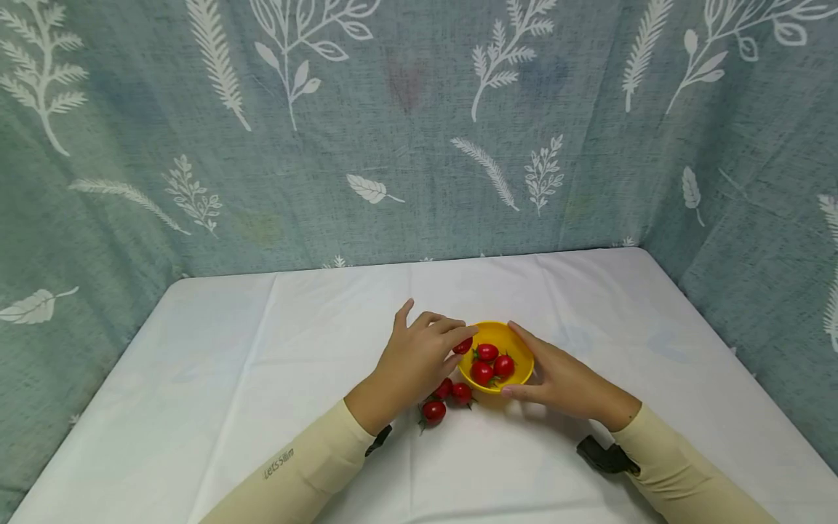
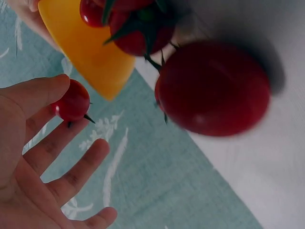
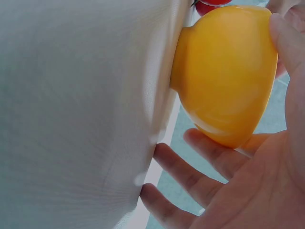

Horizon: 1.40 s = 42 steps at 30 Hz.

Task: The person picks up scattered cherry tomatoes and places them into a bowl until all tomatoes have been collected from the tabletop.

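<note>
A small yellow bowl (image 1: 509,335) stands on the white tablecloth with three cherry tomatoes (image 1: 503,365) visible inside. My left hand (image 1: 414,360) is at the bowl's left rim and pinches a cherry tomato (image 2: 72,101) between thumb and fingers; its other fingers stand spread. On the bowl's right side, my right hand (image 1: 566,380) holds the bowl, thumb near the front rim and index finger near the back. The right wrist view shows the bowl's outer wall (image 3: 228,71) between that thumb and the fingers. Below my left hand, more cherry tomatoes (image 1: 433,413) with green stems lie on the cloth.
A white tablecloth (image 1: 314,349) with fold creases covers the table. Grey-green curtains (image 1: 419,145) with white leaf prints hang behind it and along both sides. Dark straps (image 1: 609,457) sit at both wrists, over cream sleeves (image 1: 681,458).
</note>
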### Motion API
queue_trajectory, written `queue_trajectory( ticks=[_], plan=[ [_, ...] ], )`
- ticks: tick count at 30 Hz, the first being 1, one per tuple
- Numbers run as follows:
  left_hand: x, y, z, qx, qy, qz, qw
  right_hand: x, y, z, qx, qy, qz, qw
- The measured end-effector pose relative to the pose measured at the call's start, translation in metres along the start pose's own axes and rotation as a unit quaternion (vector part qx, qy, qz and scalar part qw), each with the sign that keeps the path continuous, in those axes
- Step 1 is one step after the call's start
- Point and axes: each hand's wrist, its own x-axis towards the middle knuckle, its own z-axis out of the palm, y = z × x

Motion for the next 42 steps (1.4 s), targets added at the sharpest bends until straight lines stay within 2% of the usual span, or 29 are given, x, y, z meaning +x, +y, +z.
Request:
queue_trajectory(
  ticks=[7, 18, 29, 42],
  plan=[
    [0.011, 0.010, 0.007, -0.014, -0.031, 0.014, 0.9993, 0.000, 0.001, 0.000, 0.010, -0.006, -0.005, 0.9999],
    [0.018, 0.015, 0.014, -0.047, -0.063, 0.005, 0.9969, 0.000, 0.001, -0.001, 0.010, -0.009, -0.008, 0.9999],
    [0.021, 0.016, 0.017, -0.052, -0.079, -0.005, 0.9955, -0.001, 0.001, -0.001, 0.006, -0.004, -0.010, 0.9999],
    [0.017, 0.013, 0.014, -0.043, -0.076, -0.005, 0.9961, 0.000, 0.000, -0.001, 0.005, -0.003, -0.011, 0.9999]
  ],
)
